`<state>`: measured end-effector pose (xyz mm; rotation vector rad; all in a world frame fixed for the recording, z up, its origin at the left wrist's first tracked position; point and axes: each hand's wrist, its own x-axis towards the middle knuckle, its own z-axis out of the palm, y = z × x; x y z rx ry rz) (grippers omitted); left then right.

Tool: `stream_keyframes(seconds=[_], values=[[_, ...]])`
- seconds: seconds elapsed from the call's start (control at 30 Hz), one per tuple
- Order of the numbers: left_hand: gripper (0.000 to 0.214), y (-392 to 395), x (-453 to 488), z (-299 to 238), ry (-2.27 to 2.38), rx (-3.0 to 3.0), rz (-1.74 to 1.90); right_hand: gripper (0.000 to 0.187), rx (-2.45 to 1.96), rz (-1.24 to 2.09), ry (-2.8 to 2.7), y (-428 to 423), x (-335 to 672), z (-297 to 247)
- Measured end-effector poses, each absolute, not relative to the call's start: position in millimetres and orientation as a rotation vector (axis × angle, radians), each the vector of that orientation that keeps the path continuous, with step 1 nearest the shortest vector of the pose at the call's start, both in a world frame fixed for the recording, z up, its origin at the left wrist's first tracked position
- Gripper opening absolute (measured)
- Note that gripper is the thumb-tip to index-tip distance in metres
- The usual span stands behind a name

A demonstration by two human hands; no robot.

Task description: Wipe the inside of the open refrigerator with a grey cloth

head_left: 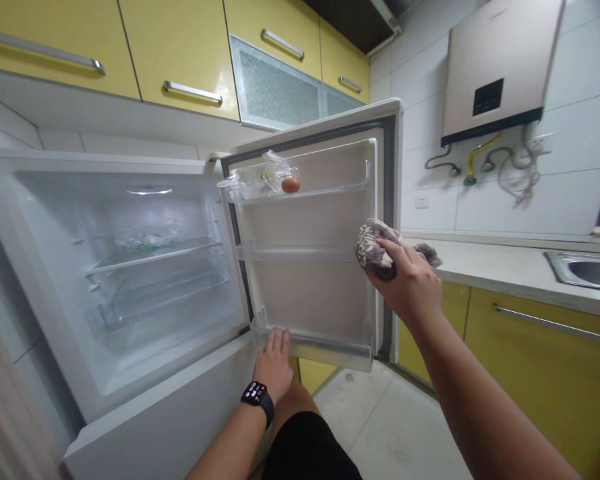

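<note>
Bunched grey-and-white patterned cloth is clutched in my right hand, in front of the latch-side edge of the open fridge door. A loose end of the cloth sticks out behind that hand. Lower down, my left hand grips the rim of the clear bottom door shelf, fingers over the edge and thumb hidden. In the top door shelf are a brown egg and a clear plastic bag. The middle door shelf is a clear bar across the door.
To the left, the lit fridge compartment has a glass shelf with a plastic bag and a clear drawer. Yellow wall cabinets hang above. On the right are a white counter, sink and water heater.
</note>
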<state>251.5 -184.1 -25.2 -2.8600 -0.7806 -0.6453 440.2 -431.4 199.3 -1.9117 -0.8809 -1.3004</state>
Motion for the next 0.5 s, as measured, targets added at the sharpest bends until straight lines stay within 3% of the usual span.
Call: stream_keyframes(seconds=[0.27,0.5], values=[[0.088,-185.5,258.1,-29.8,-0.806,-2.812,-0.614,0.059,-1.867,-0.916,-1.067,-405.0,474.1,102.9],[0.088,-187.5,255.7,-34.6,-0.814,-2.815,-0.626,0.059,-1.069,-0.595,-0.513,-357.3,451.4,94.5]])
